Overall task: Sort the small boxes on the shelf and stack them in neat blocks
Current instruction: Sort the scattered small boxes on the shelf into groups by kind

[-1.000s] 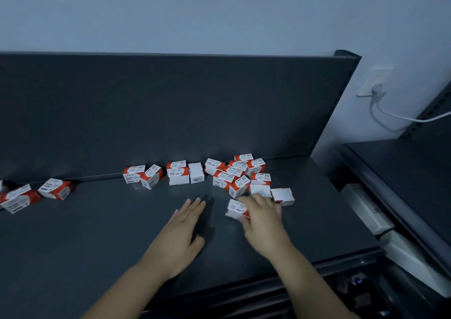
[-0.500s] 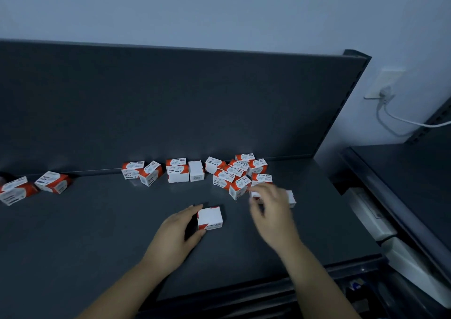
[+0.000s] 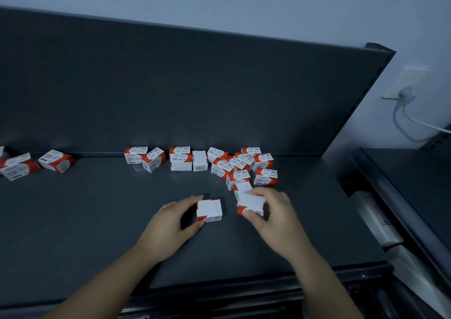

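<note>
- The left hand (image 3: 170, 221), lower centre of the frame, cups the placed box (image 3: 209, 209) between thumb and forefinger. The box sits flat on the dark shelf (image 3: 97, 221), white face up. A second ago this hand lies flat and holds nothing.
- Just right of it, the right hand (image 3: 275, 211) is clamped round a second box (image 3: 251, 203). Half a second ago it is reaching empty into the pile; now it is back with a fresh piece. The image is blurred here, so I cannot tell whether it holds more than one.
- The two boxes are near each other but not yet touching, so the first block appears to be only starting.
- Behind them, the jumbled pile (image 3: 240, 165) at centre right remains unsorted.
- Further left along the back panel (image 3: 195, 87), the loose row (image 3: 180, 159) and the far-left group (image 3: 56, 161) lie untouched.
</note>
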Demonstrator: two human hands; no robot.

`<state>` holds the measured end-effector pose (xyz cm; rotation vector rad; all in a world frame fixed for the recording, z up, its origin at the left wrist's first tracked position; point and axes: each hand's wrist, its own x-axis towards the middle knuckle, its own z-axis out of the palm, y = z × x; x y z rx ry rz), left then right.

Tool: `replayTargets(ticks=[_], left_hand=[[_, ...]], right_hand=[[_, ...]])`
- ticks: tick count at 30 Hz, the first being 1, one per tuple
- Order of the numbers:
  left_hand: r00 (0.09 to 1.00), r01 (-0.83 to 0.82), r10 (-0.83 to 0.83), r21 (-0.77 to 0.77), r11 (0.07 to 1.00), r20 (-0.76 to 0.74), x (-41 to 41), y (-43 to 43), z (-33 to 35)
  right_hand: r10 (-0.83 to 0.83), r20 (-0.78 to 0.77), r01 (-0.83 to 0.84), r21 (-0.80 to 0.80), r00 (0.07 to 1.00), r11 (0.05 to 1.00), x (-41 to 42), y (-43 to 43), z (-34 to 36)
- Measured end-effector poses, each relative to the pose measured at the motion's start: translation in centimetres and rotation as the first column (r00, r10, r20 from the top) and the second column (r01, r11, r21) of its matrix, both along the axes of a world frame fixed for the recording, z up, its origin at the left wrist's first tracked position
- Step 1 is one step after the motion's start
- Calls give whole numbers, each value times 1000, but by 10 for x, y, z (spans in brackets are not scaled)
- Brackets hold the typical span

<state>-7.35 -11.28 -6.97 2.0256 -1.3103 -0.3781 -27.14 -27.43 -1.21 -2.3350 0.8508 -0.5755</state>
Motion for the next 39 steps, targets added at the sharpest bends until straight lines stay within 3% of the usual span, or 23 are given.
replayTargets(ticks=[6,13,18,21,25,28,31,35,39], left_hand=[[998,30,-32,-52,998,-45,-3,1,5],[978,4,-27,-111,994,-206,-2,2,7],[984,-19,1,-98,995,-177,0,3,5],[981,-48,30,-92,995,-192,1,2,4],[978,-61,41,-92,994,-203,1,2,3],[977,-71,49,-100,992,-206,1,1,3],[979,-75,53,-105,992,-197,0,2,5],[979,-75,53,-103,992,-198,0,2,7],[978,-80,58,-100,992,-203,0,3,8]], right_hand=[[218,-33,-219,-31,975,975,48,37,-12],[208,-57,-213,-129,977,968,54,40,-22],[129,-72,-134,-86,989,987,37,14,-23],[84,-181,-112,-148,980,983,28,1,-29],[202,-61,-205,-44,977,978,19,-9,-25],[168,22,-165,-82,986,983,27,-16,-11],[33,-87,-49,-184,996,982,49,-30,1],[-20,-357,-75,-250,934,965,74,-43,2],[6,-378,-124,-291,926,949,75,-47,-2]])
